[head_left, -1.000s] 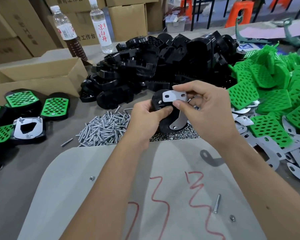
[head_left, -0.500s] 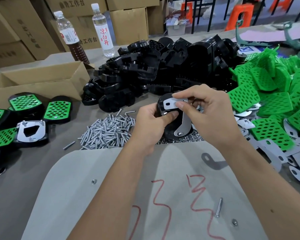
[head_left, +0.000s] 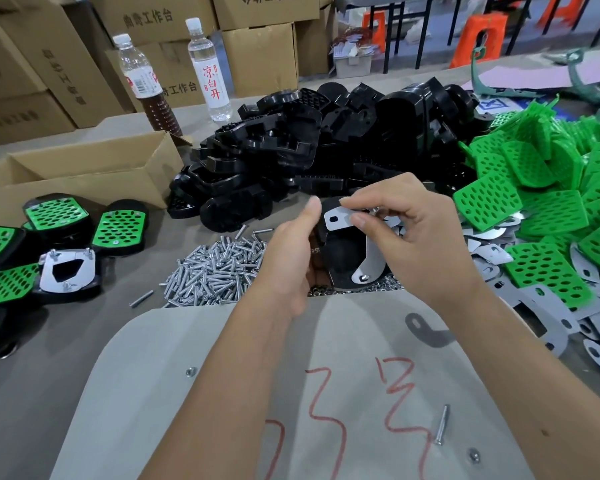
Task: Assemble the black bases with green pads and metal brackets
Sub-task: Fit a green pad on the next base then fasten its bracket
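Between my hands a black base (head_left: 342,258) stands tilted over the nut pile. A curved metal bracket (head_left: 338,219) lies against it, with its lower end fixed by a screw (head_left: 362,278). My right hand (head_left: 420,244) pinches the bracket's upper end between thumb and forefinger. Just left of the base is my left hand (head_left: 286,258), blurred, its thumb raised off the base and its fingers hidden behind the palm. Behind them lies a heap of black bases (head_left: 309,143). Green pads (head_left: 534,209) are piled at the right, with loose brackets (head_left: 551,308) below them.
A pile of screws (head_left: 215,268) and some nuts (head_left: 381,287) lie in front of the bases. Finished green-padded bases (head_left: 118,228) and one bracket-side-up (head_left: 66,271) sit at the left by an open cardboard box (head_left: 84,168). Two bottles (head_left: 208,71) stand behind. On the grey board (head_left: 222,393) lies a loose screw (head_left: 442,424).
My left thumb has lifted off the base and the hand has shifted slightly left. The right hand still pinches the bracket's top end.
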Demonstrator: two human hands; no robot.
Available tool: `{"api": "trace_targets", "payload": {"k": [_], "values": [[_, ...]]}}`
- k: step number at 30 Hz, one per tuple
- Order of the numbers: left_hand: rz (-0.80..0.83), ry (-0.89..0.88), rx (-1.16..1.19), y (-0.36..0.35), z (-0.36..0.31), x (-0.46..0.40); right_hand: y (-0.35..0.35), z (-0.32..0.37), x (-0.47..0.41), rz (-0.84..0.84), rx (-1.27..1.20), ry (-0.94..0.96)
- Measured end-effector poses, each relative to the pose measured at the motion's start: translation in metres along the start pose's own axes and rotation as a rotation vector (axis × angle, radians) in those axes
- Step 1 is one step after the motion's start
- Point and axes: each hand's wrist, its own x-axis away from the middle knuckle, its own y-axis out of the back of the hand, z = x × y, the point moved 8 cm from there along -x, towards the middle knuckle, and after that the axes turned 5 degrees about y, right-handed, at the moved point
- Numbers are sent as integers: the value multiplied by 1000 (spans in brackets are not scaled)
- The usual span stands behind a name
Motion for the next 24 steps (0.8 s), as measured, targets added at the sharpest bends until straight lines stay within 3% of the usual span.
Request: {"api": "trace_targets", "payload": {"k": [13, 24], "values": [[-132, 69, 103, 3, 4, 3, -6, 10, -4, 70, 16, 73], [-152, 29, 18, 2, 0, 2, -12, 5, -2, 94, 7, 31]]}}
